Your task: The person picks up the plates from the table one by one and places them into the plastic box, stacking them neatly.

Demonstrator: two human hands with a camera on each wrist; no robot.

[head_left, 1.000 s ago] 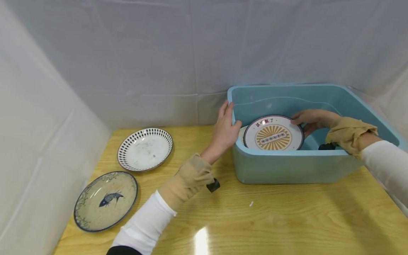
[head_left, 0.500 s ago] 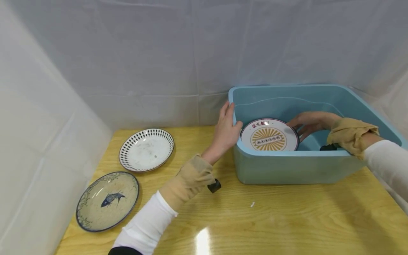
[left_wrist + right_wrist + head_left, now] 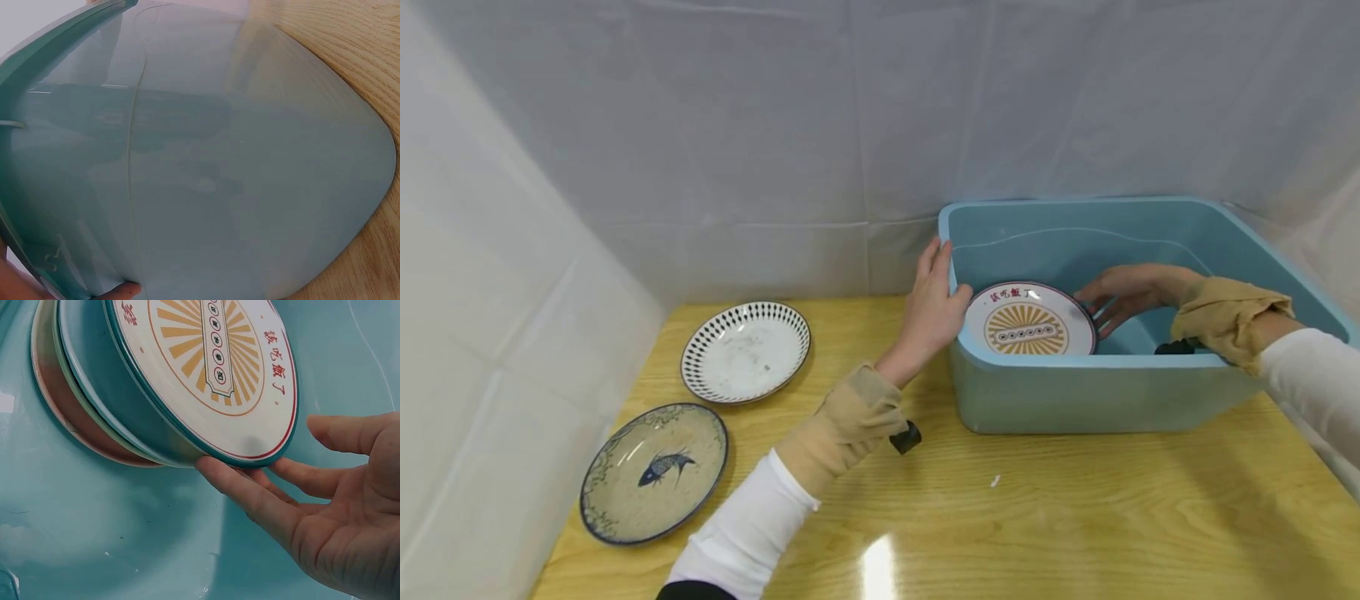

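The left hand [image 3: 934,302] holds the near left corner of the tub [image 3: 1075,392], fingers straight on the outside of the wall and thumb over the rim, as it did a second ago. To its right, inside the tub, the sunburst plate [image 3: 1030,321] has sunk lower and now leans against other plates at the left wall. The right hand [image 3: 1123,287] has straight fingers [image 3: 250,497] under the plate's edge, supporting it and not clamping. It seems the plate is nearly set down.
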